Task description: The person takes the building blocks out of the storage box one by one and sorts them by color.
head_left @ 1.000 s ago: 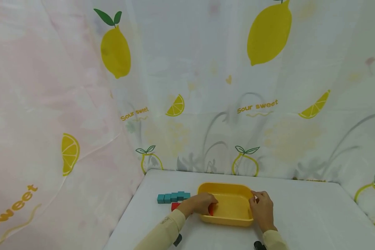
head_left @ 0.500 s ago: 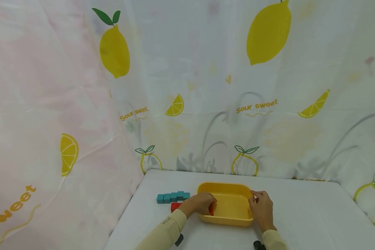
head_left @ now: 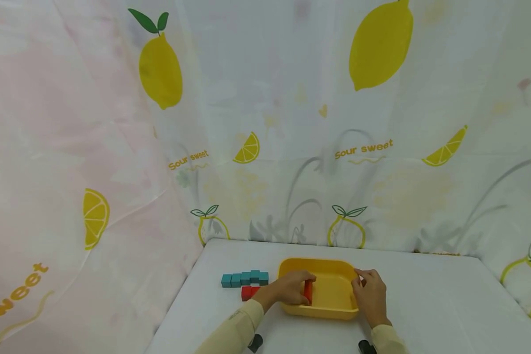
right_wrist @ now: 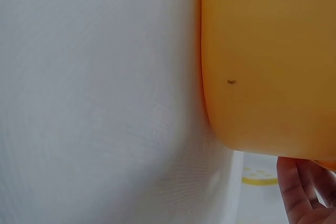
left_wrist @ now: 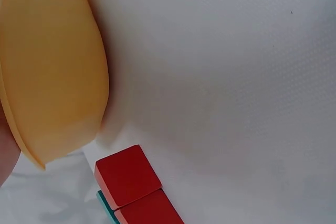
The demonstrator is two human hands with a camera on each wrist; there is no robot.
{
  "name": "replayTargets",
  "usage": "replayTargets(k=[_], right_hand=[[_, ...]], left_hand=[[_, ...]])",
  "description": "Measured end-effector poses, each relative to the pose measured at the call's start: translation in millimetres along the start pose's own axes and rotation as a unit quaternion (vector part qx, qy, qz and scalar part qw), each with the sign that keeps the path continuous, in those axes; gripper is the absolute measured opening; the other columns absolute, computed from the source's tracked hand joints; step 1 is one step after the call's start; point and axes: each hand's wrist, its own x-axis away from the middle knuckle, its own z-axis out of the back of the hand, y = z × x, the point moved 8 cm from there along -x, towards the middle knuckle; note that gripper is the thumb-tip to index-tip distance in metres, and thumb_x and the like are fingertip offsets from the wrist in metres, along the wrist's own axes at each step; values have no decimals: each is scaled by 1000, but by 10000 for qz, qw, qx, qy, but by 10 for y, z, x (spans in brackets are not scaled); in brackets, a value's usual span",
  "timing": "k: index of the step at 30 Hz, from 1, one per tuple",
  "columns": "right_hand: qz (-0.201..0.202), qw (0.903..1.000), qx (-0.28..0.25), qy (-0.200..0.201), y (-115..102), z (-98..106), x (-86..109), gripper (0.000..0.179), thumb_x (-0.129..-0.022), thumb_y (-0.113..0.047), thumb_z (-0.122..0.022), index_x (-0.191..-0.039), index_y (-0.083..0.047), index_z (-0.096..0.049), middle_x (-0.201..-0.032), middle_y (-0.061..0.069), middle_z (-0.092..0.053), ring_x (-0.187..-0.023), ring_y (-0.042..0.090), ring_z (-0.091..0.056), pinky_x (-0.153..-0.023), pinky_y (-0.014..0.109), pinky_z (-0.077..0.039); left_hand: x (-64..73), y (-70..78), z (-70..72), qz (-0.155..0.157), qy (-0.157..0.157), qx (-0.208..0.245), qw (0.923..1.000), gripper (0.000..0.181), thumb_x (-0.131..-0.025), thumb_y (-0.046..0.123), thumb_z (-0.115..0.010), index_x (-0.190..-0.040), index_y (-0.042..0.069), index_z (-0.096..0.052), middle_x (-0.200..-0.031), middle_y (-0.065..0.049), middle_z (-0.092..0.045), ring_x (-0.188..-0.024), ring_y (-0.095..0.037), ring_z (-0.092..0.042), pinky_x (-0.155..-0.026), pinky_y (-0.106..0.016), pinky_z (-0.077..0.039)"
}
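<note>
A yellow plastic tray [head_left: 334, 295] lies on the white table. Over its left rim reaches my left hand [head_left: 289, 287], holding a red block piece [head_left: 308, 291] inside the tray between thumb and fingers. At the opposite side my right hand [head_left: 371, 295] pinches the tray's right rim. In the right wrist view, fingers [right_wrist: 294, 192] of that hand show beyond the tray's outer wall [right_wrist: 268, 66]. The left wrist view shows the tray's other wall [left_wrist: 52, 66] and only a sliver of my left hand [left_wrist: 6, 153].
Left of the tray, red blocks [head_left: 250, 293] sit on the table, partly hidden by my left arm. Behind them runs a row of several teal blocks [head_left: 245, 279]. A lemon-print curtain [head_left: 270, 196] hangs behind the table.
My left hand has shifted slightly right inside the tray, and more of the red block piece shows between its thumb and fingers. My right hand stays at the rim.
</note>
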Motion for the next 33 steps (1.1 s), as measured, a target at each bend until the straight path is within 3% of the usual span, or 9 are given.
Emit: replayTargets(k=[8,13,17,21,26,33], right_hand=[[182,9998,33,122,-23,21,1,25,-79,6,-65,-103,6,-72,-84,11,-55,-67,19,-48,-52,22,-43],[65,9999,59,52,-3,12,5,25,-80,6,-66,-105,6,-72,-85,11,-56,-68,19,-49,-54,22,-44],[9,10000,40,-16,1,2,6,26,-81,6,-65,-106,6,-72,-87,11,-56,-69,20,-49,-55,22,-45],[13,10000,15,-36,-10,3,8,26,-81,6,-65,-107,6,-72,-87,11,-56,-69,19,-48,-55,22,-44],[-16,10000,52,-57,-17,6,11,27,-81,6,-65,-107,6,-71,-87,11,-56,-69,19,-48,-54,22,-43],[16,9999,92,-49,-42,17,19,27,-81,5,-64,-107,6,-71,-87,11,-56,-69,20,-49,-55,23,-44]], left_hand=[[71,-1,86,-87,396,679,9969,64,-80,28,-82,-135,7,-56,-126,4,-59,-107,-7,-53,-95,-21,-46],[125,-5,127,-139,585,1236,9905,63,-80,27,-82,-134,6,-56,-127,3,-59,-110,-7,-54,-95,-19,-46],[187,-30,172,-125,803,1677,9825,64,-80,28,-81,-135,6,-56,-129,3,-59,-115,-6,-54,-96,-19,-45],[259,-50,232,-257,1077,2168,9699,65,-80,23,-82,-136,3,-54,-131,-6,-59,-119,-9,-55,-96,-22,-45],[324,-119,213,-137,1034,2819,9538,63,-80,11,-81,-137,3,-53,-132,-4,-57,-121,-10,-55,-92,-24,-49],[399,-163,190,-57,1117,2690,9566,63,-82,13,-80,-138,5,-53,-131,2,-57,-121,-10,-55,-91,-22,-49]])
